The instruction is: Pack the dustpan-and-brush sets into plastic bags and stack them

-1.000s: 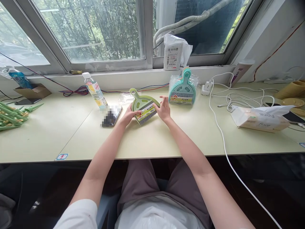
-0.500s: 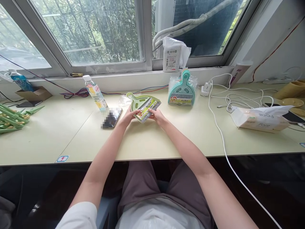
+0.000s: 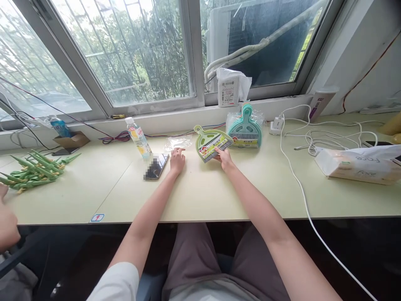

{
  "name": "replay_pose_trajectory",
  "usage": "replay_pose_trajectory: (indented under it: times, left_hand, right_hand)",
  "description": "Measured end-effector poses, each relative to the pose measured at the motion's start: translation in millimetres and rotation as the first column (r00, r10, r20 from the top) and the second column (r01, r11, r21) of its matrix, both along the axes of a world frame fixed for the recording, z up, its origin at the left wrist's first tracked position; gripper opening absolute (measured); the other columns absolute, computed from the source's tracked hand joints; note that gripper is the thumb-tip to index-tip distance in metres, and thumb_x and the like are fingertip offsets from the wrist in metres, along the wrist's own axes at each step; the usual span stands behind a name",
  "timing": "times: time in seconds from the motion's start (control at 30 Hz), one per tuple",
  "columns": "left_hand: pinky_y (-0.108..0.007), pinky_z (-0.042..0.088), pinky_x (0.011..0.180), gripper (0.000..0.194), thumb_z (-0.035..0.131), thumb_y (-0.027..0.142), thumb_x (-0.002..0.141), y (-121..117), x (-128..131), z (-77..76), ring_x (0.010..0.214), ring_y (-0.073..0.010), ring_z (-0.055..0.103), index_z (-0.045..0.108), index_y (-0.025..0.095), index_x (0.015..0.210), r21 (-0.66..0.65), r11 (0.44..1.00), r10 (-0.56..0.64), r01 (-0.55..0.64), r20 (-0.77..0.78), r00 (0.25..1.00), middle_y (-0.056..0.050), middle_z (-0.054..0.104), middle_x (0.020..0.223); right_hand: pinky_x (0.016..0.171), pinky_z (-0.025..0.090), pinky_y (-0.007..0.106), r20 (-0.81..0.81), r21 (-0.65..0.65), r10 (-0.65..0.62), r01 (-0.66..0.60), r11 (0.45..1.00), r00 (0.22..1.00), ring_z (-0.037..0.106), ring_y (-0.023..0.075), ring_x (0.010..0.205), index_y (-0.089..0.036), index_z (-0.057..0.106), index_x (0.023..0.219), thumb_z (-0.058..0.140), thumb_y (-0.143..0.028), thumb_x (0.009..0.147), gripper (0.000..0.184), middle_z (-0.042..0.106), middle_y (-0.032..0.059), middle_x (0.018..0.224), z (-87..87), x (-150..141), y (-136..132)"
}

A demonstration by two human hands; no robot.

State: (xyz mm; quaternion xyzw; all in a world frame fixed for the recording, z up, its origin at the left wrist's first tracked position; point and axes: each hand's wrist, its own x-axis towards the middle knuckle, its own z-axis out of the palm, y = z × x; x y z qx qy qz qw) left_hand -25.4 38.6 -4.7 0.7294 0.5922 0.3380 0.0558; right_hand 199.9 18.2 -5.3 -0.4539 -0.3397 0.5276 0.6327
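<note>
A light green dustpan set [image 3: 209, 136], with a bristled brush and a printed label across its front, is held tilted above the table by my right hand [image 3: 225, 159]. The fingers grip its lower right corner. Palm down, my left hand [image 3: 177, 161] rests on the table with slightly bent fingers and holds nothing. Its fingertips are at the near edge of a clear plastic wrapper [image 3: 178, 142]; whether they touch it I cannot tell. Just right of the held set stands a stack of teal dustpan sets [image 3: 246, 125] in clear plastic.
A phone [image 3: 160, 164] and a drink bottle [image 3: 138, 138] are left of my left hand. White cables [image 3: 313, 140] and a tissue pack [image 3: 357, 165] lie right. Green artificial stems [image 3: 40, 169] and another person's arm [image 3: 8, 223] are far left. A white box [image 3: 228, 93] stands by the window.
My left hand has let go of the green dustpan set and lowered to the table by the wrapper. My right hand alone holds the set, now closer to the teal stack. The view has shifted.
</note>
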Motion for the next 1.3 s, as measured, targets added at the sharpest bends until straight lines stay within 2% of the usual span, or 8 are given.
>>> replay_pose_trajectory:
  times: [0.17, 0.27, 0.5, 0.7, 0.9, 1.0, 1.1, 1.3]
  left_hand:
    - [-0.047, 0.032, 0.108, 0.054, 0.044, 0.010, 0.082, 32.0, 8.4, -7.1, 0.137, -0.0319, 0.031, 0.048, 0.016, 0.136, 0.021, 0.998, -0.055, 0.060, -0.205, 0.977, -0.016, 0.040, 0.146]
    - [-0.042, 0.032, 0.109, 0.054, 0.039, 0.011, 0.086, 44.9, 11.4, -7.0, 0.131, -0.0271, 0.040, 0.047, 0.017, 0.139, -0.086, 0.986, -0.162, 0.142, -0.302, 0.939, -0.014, 0.050, 0.138]
    - [-0.036, 0.045, 0.089, 0.047, 0.036, 0.014, 0.086, 13.9, 15.7, 2.1, 0.106, -0.0264, 0.058, 0.065, 0.024, 0.122, -0.107, 0.984, -0.178, 0.143, -0.484, 0.857, -0.012, 0.063, 0.106]
    - [-0.039, 0.045, 0.085, 0.032, 0.045, 0.024, 0.082, -10.5, -5.6, 12.2, 0.092, -0.0280, 0.064, 0.074, 0.023, 0.097, -0.093, 0.996, -0.047, 0.006, -0.453, 0.890, -0.012, 0.068, 0.090]
    - [-0.057, 0.030, 0.103, 0.040, 0.044, 0.018, 0.083, -6.0, -1.0, 21.0, 0.119, -0.0391, 0.052, 0.064, 0.013, 0.117, 0.040, 0.990, 0.144, -0.139, -0.358, 0.923, -0.023, 0.066, 0.110]
    - [-0.048, 0.029, 0.110, 0.040, 0.043, 0.023, 0.087, -6.0, 18.4, 9.7, 0.131, -0.0313, 0.045, 0.061, 0.022, 0.123, -0.036, 0.997, -0.078, 0.071, -0.262, 0.962, -0.013, 0.058, 0.133]
    - [-0.041, 0.031, 0.111, 0.035, 0.043, 0.027, 0.089, -5.4, 25.7, -2.8, 0.131, -0.0250, 0.047, 0.063, 0.027, 0.118, -0.193, 0.930, -0.352, 0.312, -0.234, 0.906, -0.005, 0.055, 0.138]
    - [-0.049, 0.024, 0.114, 0.027, 0.047, 0.023, 0.085, -1.9, 1.7, -2.4, 0.103, -0.0243, 0.062, 0.066, 0.027, 0.104, -0.135, 0.970, -0.229, 0.200, -0.248, 0.941, -0.006, 0.071, 0.102]
  right_hand:
    - [0.079, 0.060, 0.034, -0.047, -0.030, -0.042, 0.041, 0.999, 0.998, 0.069, 0.0143, 0.072, -0.020, 0.056, 0.089, 0.062, -0.020, 0.083, 0.009, 0.072, 0.0036, 0.087, -15.6, 10.9, 18.7]
    - [0.078, 0.060, 0.032, -0.067, -0.053, -0.049, 0.046, 0.998, 0.997, 0.069, 0.0136, 0.072, -0.020, 0.056, 0.089, 0.063, -0.019, 0.082, 0.010, 0.072, 0.0031, 0.086, -17.2, 11.1, 23.1]
    - [0.078, 0.060, 0.033, -0.087, -0.049, 0.003, -0.007, 0.999, 0.996, 0.069, 0.0140, 0.073, -0.018, 0.058, 0.090, 0.062, -0.018, 0.084, 0.008, 0.073, 0.0046, 0.087, -6.0, 7.8, 13.5]
    - [0.083, 0.059, 0.035, -0.064, -0.005, 0.074, -0.074, 0.997, 0.995, 0.070, 0.0142, 0.074, -0.017, 0.061, 0.091, 0.062, -0.019, 0.086, 0.006, 0.073, 0.0052, 0.090, 3.5, 10.5, 6.9]
    - [0.085, 0.058, 0.039, -0.009, 0.009, 0.095, -0.095, 0.995, 0.995, 0.070, 0.0165, 0.076, -0.019, 0.062, 0.092, 0.070, -0.025, 0.080, 0.016, 0.073, 0.0052, 0.089, -4.4, 15.5, 11.7]
    - [0.084, 0.059, 0.039, -0.003, 0.004, 0.087, -0.087, 0.996, 0.996, 0.070, 0.0166, 0.078, -0.019, 0.061, 0.092, 0.070, -0.026, 0.080, 0.016, 0.073, 0.0053, 0.091, -7.8, 17.7, 12.1]
    - [0.084, 0.059, 0.039, -0.005, 0.007, 0.060, -0.060, 0.998, 0.998, 0.070, 0.0175, 0.079, -0.019, 0.060, 0.090, 0.067, -0.024, 0.082, 0.011, 0.073, 0.0059, 0.091, -4.5, 17.9, 6.6]
    - [0.083, 0.060, 0.038, -0.008, 0.014, 0.067, -0.067, 0.998, 0.998, 0.071, 0.0179, 0.082, -0.020, 0.060, 0.090, 0.068, -0.023, 0.082, 0.012, 0.073, 0.0051, 0.091, -0.1, 21.8, 0.8]
